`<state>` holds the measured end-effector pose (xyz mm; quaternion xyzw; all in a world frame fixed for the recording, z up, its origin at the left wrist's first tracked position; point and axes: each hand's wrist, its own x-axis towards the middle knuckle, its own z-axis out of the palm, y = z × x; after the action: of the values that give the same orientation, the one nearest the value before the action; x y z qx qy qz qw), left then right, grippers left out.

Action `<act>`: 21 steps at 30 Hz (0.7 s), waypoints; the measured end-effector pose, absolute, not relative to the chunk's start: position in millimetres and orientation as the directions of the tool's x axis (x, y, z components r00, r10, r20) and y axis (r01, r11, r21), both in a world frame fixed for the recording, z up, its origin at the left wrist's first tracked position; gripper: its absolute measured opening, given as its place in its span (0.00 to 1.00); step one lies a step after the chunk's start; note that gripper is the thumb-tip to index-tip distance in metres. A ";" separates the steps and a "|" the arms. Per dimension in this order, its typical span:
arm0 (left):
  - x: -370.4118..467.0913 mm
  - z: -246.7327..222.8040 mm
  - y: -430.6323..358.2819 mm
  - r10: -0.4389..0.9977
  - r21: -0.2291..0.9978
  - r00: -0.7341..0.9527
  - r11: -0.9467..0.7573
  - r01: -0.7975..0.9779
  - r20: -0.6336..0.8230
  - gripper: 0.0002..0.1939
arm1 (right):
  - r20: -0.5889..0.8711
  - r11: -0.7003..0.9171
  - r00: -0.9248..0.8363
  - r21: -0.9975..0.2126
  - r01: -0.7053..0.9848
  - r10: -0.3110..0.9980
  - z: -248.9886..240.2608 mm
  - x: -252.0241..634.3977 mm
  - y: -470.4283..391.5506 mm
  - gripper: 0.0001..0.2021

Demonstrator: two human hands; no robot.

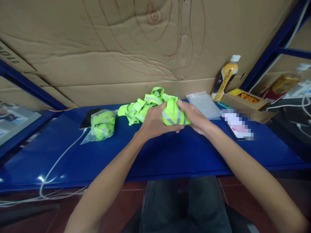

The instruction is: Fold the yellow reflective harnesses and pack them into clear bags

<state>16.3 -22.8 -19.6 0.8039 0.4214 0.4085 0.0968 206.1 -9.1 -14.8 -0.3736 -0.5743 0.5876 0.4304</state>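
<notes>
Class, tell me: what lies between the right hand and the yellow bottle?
A clear plastic bag lies between the right hand and the yellow bottle, in the head view.

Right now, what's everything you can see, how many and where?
Fabric bundle: 1, lime and grey, held centre
Loose strips: count unclear, lime and grey, centre
Bagged bundle: 1, lime and grey, bench left
Flat device: 1, black, bench left
Clear bag: 1, colourless, bench right
Phone: 1, screen obscured, bench right
Open carton: 1, brown, right
Yellow bottle: 1, yellow, back right
Amber bottle: 1, amber, far right
Cables: several, white, both sides
Bench: 1, blue, middle
Cardboard: count unclear, brown, behind
Floor tiles: several, red, below
Legs: 2, dark trousers, bottom
Forearms: 2, bare, front
Left fingers, right fingers: bare, holding the bundle
</notes>
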 end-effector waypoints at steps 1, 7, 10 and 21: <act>15.0 -18.0 -22.4 0.764 0.525 0.288 -0.617 0.586 0.577 0.34 | 0.121 0.120 -0.301 -0.993 -0.024 0.946 -14.8 208.9 -8.9 0.33; 10.0 -19.3 -15.7 0.783 0.570 0.244 -0.593 0.569 0.572 0.34 | 0.745 0.801 -0.328 -0.452 0.392 0.581 -16.4 225.3 -11.4 0.34; 10.3 -21.2 -13.7 0.745 0.523 0.309 -0.646 0.555 0.592 0.32 | 0.668 0.888 -0.594 -0.253 0.384 0.448 -20.9 221.0 -10.7 0.36; 16.9 -37.5 -16.2 0.596 0.169 0.478 -0.722 0.671 0.645 0.34 | 0.431 0.619 -0.531 -0.746 0.244 0.729 -21.9 222.2 1.2 0.31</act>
<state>16.9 -16.2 -37.5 0.8581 0.3692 0.3529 -0.0531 222.2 1.2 -21.9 -0.2985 -0.8152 0.3181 0.3810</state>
